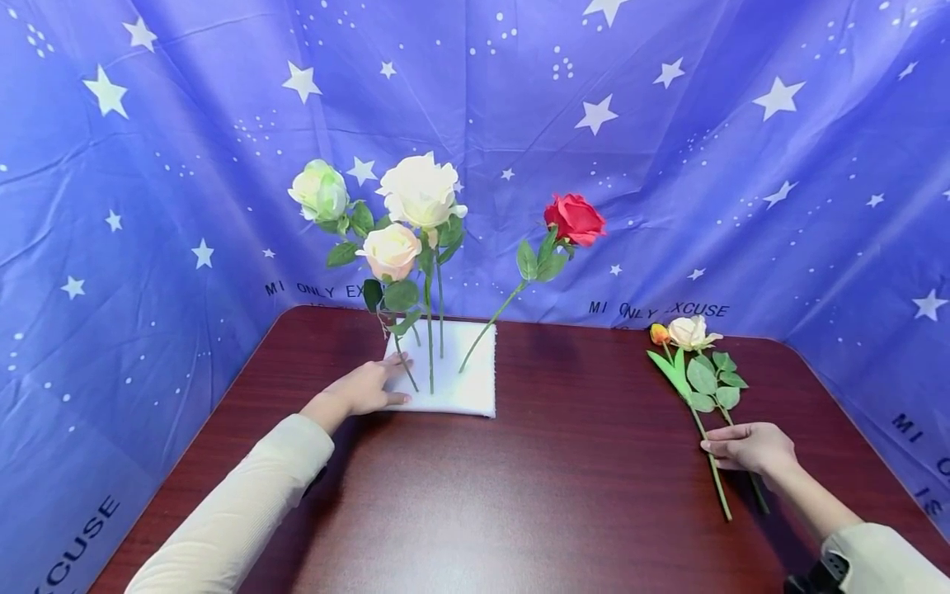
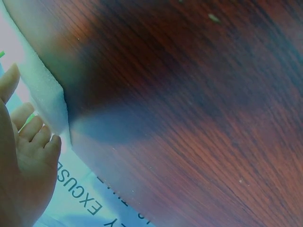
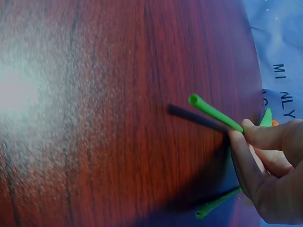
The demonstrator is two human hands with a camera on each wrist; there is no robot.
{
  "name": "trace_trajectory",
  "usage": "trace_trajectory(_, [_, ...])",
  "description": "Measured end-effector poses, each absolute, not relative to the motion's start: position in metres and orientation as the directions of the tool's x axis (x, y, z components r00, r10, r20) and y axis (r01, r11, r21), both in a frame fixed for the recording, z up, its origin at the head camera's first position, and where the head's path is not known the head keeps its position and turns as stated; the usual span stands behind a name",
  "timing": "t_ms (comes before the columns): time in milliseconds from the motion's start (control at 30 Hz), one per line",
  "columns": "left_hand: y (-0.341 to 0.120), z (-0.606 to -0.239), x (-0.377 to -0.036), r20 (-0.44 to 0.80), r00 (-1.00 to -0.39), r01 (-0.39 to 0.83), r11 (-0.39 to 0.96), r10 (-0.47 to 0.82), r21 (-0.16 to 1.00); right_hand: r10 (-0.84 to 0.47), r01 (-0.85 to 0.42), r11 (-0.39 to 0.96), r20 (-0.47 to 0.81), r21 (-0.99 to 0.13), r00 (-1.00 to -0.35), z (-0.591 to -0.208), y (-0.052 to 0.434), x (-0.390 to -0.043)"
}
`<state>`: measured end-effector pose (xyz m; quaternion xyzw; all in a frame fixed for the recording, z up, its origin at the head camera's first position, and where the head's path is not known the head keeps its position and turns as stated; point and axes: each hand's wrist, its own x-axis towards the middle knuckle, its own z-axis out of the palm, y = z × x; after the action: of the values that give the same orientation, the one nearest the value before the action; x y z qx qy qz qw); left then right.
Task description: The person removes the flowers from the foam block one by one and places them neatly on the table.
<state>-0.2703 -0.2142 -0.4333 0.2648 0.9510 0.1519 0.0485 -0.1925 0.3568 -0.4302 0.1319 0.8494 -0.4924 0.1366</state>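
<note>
A: What is touched by the left hand [image 1: 365,389]?
B: The white foam block [image 1: 460,388], at its 9 o'clock edge, with fingers straight.
A: And the right hand [image 1: 750,448]?
B: A green flower stem [image 1: 714,470] is pinched, lifted slightly off the table [image 1: 534,495].

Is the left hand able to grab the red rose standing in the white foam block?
Probably yes: the left hand rests on the white foam block, and the red rose leans just beyond, nothing between.

free: bare table [image 1: 564,462] mid | blocked: upright roses [image 1: 416,247] in foam block [image 1: 463,388]
</note>
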Motion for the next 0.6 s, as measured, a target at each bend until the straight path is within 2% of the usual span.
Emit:
trace_trajectory(200, [-0.214,-0.435,-0.272,-0.01,-0.856,0.488,0.814,0.517,0.314,0.138,0.313,0.601,-0.29,-0.736,-0.947,-0.428,0.355,-0.193])
trace_trajectory(400, [-0.214,-0.435,-0.273,-0.023,-0.859,0.479,0.817,0.512,0.322,0.169,0.19,0.85,-0.088,-0.49,-0.982,-0.424,0.351,-0.19])
trace_trajectory(467, [-0.214,-0.435,-0.272,-0.028,-0.86,0.474,0.817,0.51,0.328,0.161,0.155,0.887,-0.024,-0.436,-0.987,-0.422,0.347,-0.191])
trace_trajectory(600, [-0.214,-0.435,-0.271,-0.029,-0.86,0.473,0.819,0.509,0.326,0.131,0.103,0.905,0.039,-0.412,-0.991,-0.416,0.337,-0.195])
